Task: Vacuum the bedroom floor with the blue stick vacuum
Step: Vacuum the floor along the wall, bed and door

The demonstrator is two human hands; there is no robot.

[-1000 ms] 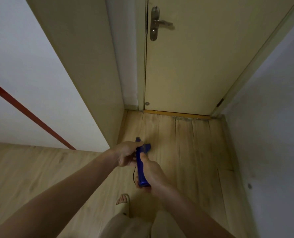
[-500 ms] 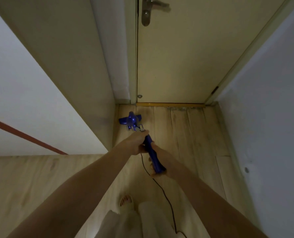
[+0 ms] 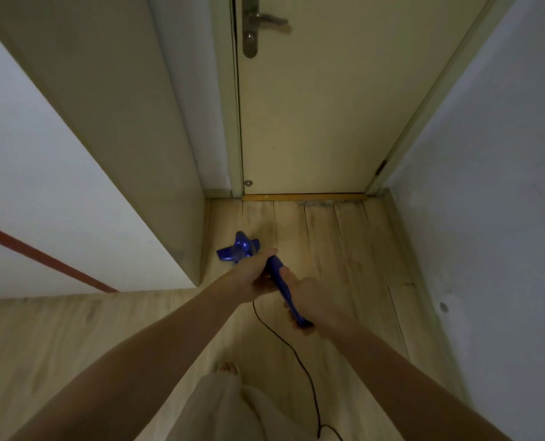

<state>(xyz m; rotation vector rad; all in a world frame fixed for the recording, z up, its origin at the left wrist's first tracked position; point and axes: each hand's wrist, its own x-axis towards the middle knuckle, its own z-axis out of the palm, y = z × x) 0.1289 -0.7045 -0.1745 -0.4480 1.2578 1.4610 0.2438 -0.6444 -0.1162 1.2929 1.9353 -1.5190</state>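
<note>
Both hands, left (image 3: 254,275) and right (image 3: 308,297), grip vacuum (image 3: 277,275); head near door (image 3: 312,106). Sweep slowly, cord (image 3: 284,342) clear.

Colours across the frame
A glossy blue vacuum (image 3: 239,251) is seen at centre, pale wood-grain floor (image 3: 344,249) beneath, a cream door (image 3: 328,106) above, a black cord (image 3: 284,338) below, a red stripe (image 3: 42,257) at left.

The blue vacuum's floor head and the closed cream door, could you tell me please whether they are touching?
Apart. The head view shows bare wooden floor between the blue floor head and the cream door.
</note>
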